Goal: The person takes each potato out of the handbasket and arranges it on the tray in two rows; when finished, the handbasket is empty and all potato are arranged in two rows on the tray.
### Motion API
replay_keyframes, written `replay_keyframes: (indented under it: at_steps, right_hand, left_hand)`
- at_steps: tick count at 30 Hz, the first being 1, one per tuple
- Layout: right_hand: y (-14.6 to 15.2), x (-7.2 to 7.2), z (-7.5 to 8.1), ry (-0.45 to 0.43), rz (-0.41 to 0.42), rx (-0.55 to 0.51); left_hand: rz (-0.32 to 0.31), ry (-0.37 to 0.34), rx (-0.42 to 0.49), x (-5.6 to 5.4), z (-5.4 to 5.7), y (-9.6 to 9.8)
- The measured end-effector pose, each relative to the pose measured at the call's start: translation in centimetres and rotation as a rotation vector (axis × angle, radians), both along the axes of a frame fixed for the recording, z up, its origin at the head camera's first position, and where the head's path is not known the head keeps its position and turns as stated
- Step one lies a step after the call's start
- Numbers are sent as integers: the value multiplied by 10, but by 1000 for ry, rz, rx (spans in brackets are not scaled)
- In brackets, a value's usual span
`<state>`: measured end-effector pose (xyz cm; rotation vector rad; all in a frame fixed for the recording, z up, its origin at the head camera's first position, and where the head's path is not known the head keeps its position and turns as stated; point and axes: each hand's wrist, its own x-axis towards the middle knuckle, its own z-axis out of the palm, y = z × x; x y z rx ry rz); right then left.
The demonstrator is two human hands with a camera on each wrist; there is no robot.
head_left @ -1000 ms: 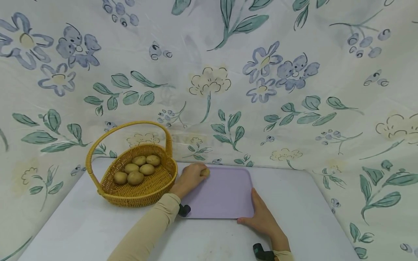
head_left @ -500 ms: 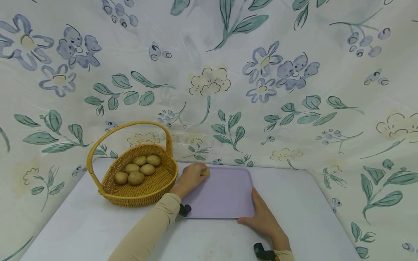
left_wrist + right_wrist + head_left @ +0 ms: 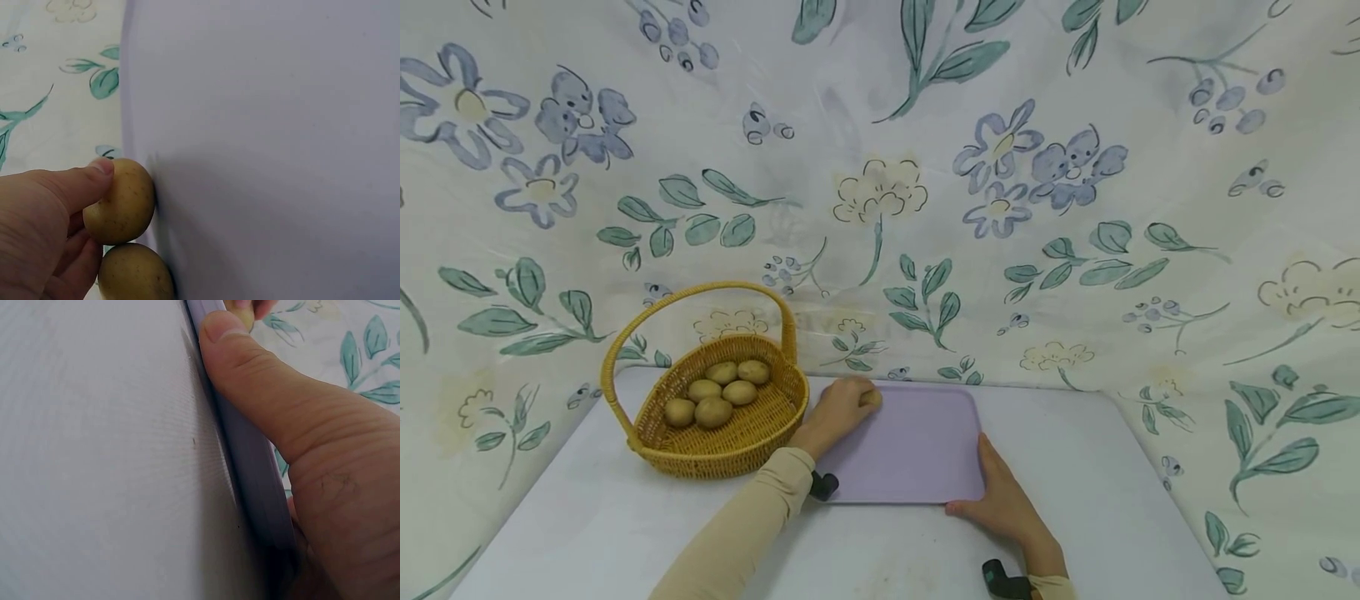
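A lavender tray [image 3: 917, 442] lies flat on the white table. At its far left corner my left hand [image 3: 837, 410] pinches a potato [image 3: 128, 203], the thumb laid on its side. In the left wrist view a second potato [image 3: 136, 275] sits right against the first, beside the fingers; in the head view the hand hides it. My right hand [image 3: 1003, 493] holds the tray's near right corner. Its thumb [image 3: 247, 365] presses along the near edge and the other fingers reach along the right side.
Left of the tray stands a yellow wicker basket [image 3: 715, 465] with a tall arched handle, holding several potatoes [image 3: 712, 412]. My left forearm passes close to its right side. Behind the table [image 3: 1090, 467] hangs a floral cloth [image 3: 880, 125].
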<state>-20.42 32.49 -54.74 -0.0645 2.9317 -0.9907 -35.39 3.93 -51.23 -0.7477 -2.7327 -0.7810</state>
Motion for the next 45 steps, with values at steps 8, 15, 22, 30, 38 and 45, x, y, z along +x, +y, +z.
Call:
replay_keyframes:
  at_steps: [8,15,22,30,38,45]
  right_hand:
    - [0,0,-4,11,-4,-11]
    - [0,-2,-3,2,-6,-15]
    - [0,-1,0,-14,-7,-20]
    - [-2,0,0,-1,-1,-8]
    - [-2,0,-1,20,2,3]
    - [0,0,0,12,6,6]
  left_hand:
    - [0,-5,14,1,-2,0]
    - [-15,14,29,4,3,2]
    - [10,0,50,9,13,6]
    - [-1,-95,153,17,34,6]
    - [-13,-225,223,19,62,-10]
    - [-16,-213,277,23,78,-31]
